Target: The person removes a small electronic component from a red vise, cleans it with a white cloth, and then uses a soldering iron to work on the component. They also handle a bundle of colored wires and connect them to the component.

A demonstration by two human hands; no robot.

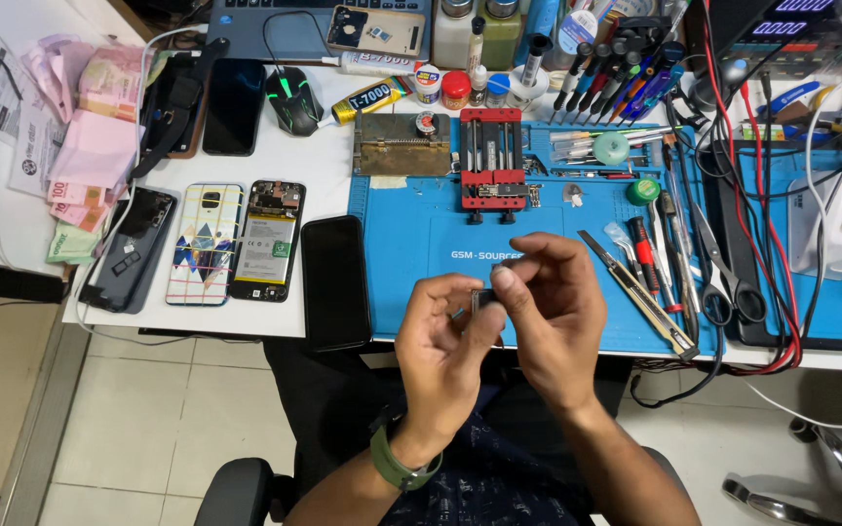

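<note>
My left hand (442,336) and my right hand (555,310) meet above the near edge of the blue work mat (411,248). Together their fingertips pinch a small dark part (484,298); most of it is hidden by my fingers. A green watch band sits on my left wrist. Beyond my hands a red clamp fixture (491,158) stands on the mat, holding a small board.
Left of the mat lie a black phone (334,281), an opened phone showing its battery (267,240), a patterned case (206,244) and banknotes (90,146). Scissors, screwdrivers and a utility knife (635,292) lie right. A glue tube (370,97), mouse and red-black cables crowd the back.
</note>
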